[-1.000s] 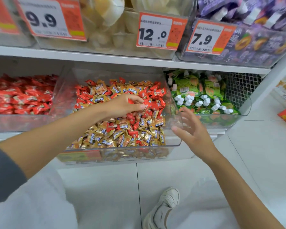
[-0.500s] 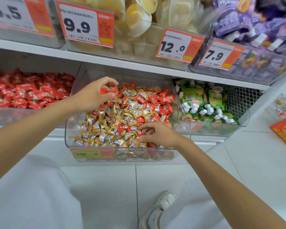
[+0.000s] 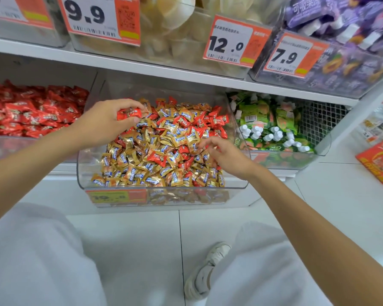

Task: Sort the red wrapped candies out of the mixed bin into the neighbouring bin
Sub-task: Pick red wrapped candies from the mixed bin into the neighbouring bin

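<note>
Candy (image 3: 128, 112), red-wrapped, is pinched in my left hand (image 3: 106, 123) over the mixed bin (image 3: 164, 188). It's probably light, crinkly and slick, best held mid-body. My right hand (image 3: 228, 156) curls into that bin; grip unclear.

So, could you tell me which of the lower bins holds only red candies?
The left bin; the middle bin mixes red and gold, and the right bin holds green packs.

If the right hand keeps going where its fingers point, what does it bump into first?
Most likely the gold candies heaped in the mixed bin: the right hand has its fingers aimed left at them. Depth is unclear, so they may touch.
</note>
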The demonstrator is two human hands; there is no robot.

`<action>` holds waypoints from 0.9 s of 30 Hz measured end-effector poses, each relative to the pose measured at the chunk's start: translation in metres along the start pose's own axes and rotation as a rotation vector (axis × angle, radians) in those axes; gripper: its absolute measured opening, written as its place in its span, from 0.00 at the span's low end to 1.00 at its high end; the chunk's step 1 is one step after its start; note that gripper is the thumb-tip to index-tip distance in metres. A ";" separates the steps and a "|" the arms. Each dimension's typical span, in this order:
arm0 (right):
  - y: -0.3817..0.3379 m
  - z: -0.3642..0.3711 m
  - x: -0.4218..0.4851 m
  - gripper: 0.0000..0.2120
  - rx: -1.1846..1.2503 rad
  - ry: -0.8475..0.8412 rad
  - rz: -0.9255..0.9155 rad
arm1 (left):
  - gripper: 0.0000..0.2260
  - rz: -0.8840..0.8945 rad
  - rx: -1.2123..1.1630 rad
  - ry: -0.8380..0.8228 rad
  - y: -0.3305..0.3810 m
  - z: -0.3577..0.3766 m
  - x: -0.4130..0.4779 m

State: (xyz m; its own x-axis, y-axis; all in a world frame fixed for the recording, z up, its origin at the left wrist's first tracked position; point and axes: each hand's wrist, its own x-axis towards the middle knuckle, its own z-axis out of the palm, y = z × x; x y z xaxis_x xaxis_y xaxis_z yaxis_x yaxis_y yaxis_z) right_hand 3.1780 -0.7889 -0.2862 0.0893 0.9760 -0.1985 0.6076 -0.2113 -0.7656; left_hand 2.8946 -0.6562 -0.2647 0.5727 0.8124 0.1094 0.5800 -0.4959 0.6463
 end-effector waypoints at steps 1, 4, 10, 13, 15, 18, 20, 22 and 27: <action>0.002 0.001 -0.002 0.08 -0.042 -0.042 0.000 | 0.10 -0.012 -0.014 0.022 0.002 0.001 0.001; 0.003 0.004 -0.006 0.17 -0.221 -0.192 -0.016 | 0.09 -0.034 -0.037 0.065 0.006 0.002 0.002; -0.004 0.012 -0.013 0.11 -0.321 -0.394 0.151 | 0.10 -0.037 -0.005 0.053 0.012 0.001 -0.006; -0.002 0.013 -0.017 0.07 -0.188 -0.364 0.162 | 0.10 -0.010 0.043 0.054 0.014 0.001 -0.009; 0.000 0.012 -0.019 0.08 -0.083 -0.262 0.156 | 0.10 -0.006 0.060 0.074 0.013 0.000 -0.011; -0.002 0.005 -0.021 0.07 0.067 -0.135 0.140 | 0.12 0.004 0.115 0.074 0.013 0.001 -0.013; -0.006 0.002 -0.020 0.04 0.118 -0.062 0.123 | 0.13 0.006 0.152 0.068 0.012 0.002 -0.013; -0.007 0.002 -0.017 0.03 0.120 -0.014 0.130 | 0.13 -0.011 0.164 0.059 0.012 0.002 -0.012; -0.012 0.011 -0.008 0.08 0.045 0.005 0.185 | 0.14 -0.009 0.215 0.048 0.013 0.002 -0.012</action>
State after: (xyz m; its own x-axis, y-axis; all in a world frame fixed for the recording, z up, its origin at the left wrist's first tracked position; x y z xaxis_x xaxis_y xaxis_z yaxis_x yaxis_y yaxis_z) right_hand 3.1614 -0.7948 -0.2817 0.1998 0.9205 -0.3358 0.5446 -0.3892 -0.7429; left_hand 2.8970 -0.6728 -0.2594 0.5413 0.8285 0.1434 0.6984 -0.5380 0.4719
